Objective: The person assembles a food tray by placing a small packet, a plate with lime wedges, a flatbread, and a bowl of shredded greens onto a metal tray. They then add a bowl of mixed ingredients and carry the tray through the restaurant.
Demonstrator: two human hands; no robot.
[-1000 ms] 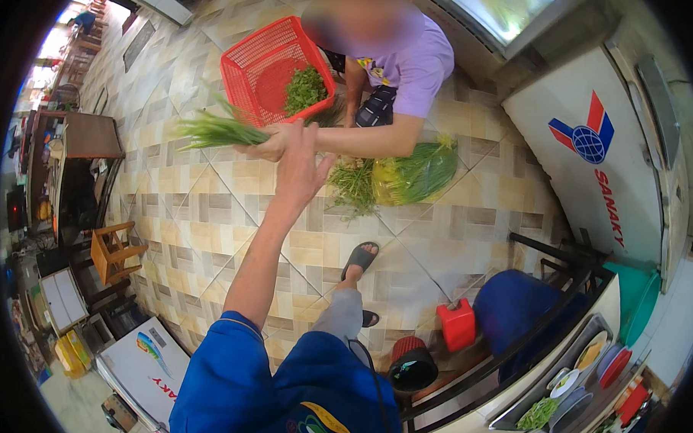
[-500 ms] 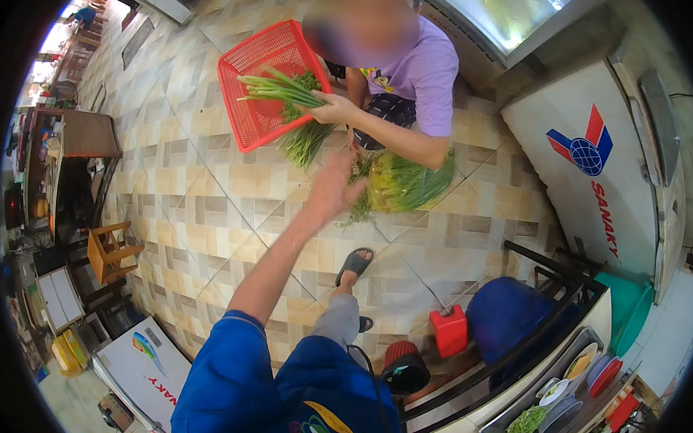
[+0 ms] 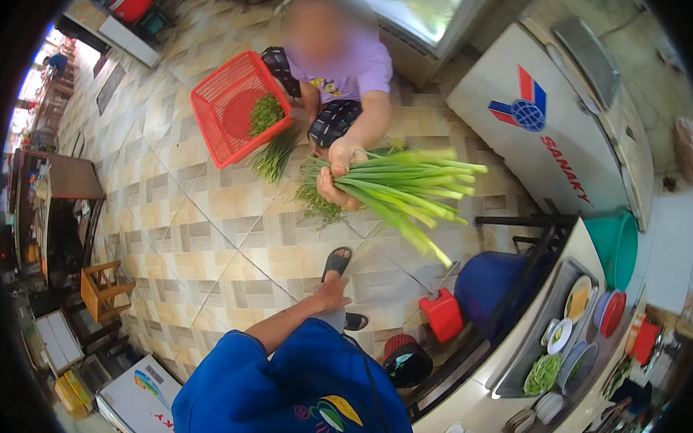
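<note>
Just below the centre of the frame I see the wearer's bare left hand, reaching out from a blue short sleeve, its thumb standing away from the fingers and nothing in its grasp that I can see. It is too small to tell whether the other fingers lie together or apart. It appears right by a dark grey open-toed sandal. The right hand is out of view, so I cannot tell how its fingers are.

Above centre, a crouching co-worker in a lilac T-shirt stretches out a hand, fingers clamped around a thick bunch of long green onion stalks, whose pale ends fan toward the right of the frame. Lower and behind the bunch, loose leafy green herbs lie on the beige and brown tiled floor.

In the upper left of the frame sits a square red plastic basket with slotted sides, curly dark-green leaves in its right part; a thin-stemmed green bundle lies just beside it.
</note>
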